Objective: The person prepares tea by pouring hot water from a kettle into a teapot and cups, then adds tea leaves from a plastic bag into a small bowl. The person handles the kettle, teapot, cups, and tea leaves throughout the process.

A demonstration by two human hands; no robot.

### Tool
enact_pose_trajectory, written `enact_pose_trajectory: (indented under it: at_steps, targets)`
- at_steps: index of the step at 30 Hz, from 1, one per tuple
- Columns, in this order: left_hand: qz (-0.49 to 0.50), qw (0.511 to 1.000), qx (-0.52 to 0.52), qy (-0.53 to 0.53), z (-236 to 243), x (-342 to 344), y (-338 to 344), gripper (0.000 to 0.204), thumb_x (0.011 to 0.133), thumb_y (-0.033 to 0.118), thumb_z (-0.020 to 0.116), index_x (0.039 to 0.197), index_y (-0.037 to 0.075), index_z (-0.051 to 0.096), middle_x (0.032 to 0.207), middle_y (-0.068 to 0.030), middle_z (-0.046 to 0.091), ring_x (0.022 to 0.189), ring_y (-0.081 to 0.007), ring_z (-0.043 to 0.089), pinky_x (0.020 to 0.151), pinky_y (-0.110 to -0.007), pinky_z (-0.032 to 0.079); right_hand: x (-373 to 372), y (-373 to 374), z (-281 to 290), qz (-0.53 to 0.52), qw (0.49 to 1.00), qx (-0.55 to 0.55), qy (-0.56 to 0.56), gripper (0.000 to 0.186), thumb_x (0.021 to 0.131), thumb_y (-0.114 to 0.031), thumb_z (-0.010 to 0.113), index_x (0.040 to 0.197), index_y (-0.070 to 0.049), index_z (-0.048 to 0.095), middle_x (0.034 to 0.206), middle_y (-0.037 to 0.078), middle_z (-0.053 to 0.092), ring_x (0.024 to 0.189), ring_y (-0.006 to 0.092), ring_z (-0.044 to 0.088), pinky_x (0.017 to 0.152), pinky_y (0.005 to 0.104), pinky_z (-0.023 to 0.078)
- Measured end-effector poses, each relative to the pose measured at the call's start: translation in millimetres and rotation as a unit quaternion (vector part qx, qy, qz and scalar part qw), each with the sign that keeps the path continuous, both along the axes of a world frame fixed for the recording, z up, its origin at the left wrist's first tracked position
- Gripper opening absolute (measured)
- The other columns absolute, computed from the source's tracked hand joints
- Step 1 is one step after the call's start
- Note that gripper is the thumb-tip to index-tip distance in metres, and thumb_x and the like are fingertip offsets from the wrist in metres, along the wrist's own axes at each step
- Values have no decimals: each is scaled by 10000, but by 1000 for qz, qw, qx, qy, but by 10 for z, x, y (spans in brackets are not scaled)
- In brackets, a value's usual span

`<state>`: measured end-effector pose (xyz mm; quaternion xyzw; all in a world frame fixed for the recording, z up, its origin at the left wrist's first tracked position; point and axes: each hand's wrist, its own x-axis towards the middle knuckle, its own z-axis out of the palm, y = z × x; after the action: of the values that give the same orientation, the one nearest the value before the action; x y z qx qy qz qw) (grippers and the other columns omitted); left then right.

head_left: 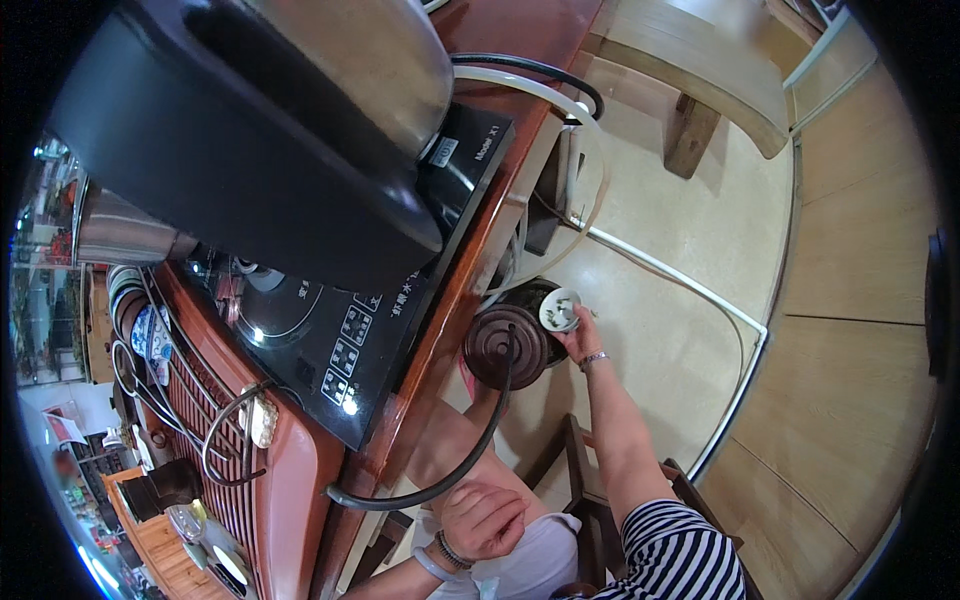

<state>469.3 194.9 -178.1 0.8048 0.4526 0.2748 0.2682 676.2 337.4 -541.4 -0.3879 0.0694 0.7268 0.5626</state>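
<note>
My right hand (582,343) reaches down beside the table and holds a small white cup (560,309) with green tea leaves in it, tilted over a dark waste bucket (533,293) on the floor. A round brown lid (502,347) half covers the bucket. A black hose (470,455) runs into that lid. My left hand (483,520), with bracelets on the wrist, rests on my lap with curled fingers and holds nothing.
A steel kettle (270,110) with a black handle stands on a black induction stove (350,330) set on the red-brown tea table (290,490). Cups (150,335) sit at the left. White tubing (680,280) crosses the floor. A wooden bench (700,70) stands beyond.
</note>
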Motion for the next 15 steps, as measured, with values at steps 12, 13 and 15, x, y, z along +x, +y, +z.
enact_pose_trajectory:
  at_steps: [12,13,15]
  targets:
    - [-7,1000,-7,17,26,-1,1,163,669,74,733,831,88,726,871,-45,696,735,-211,653,720,-331,496,-222,-75,-64,118,992,-16,37,493,912,-349,646,1290,-55,532,1213,124,648,1104,281,647,926,489,562]
    - [-5,1000,-4,16,18,-4,-4,163,668,71,732,831,86,726,873,-44,698,734,-211,653,716,-330,496,-214,-57,-29,78,996,-10,43,504,914,-347,644,1302,-50,520,1228,125,640,1111,282,643,924,478,565]
    - [0,1000,4,8,-10,13,2,163,667,64,732,829,83,726,876,-42,700,732,-211,653,707,-327,494,-118,-8,36,24,998,7,56,587,913,-362,652,1387,-84,449,1331,131,581,1199,323,588,980,522,517]
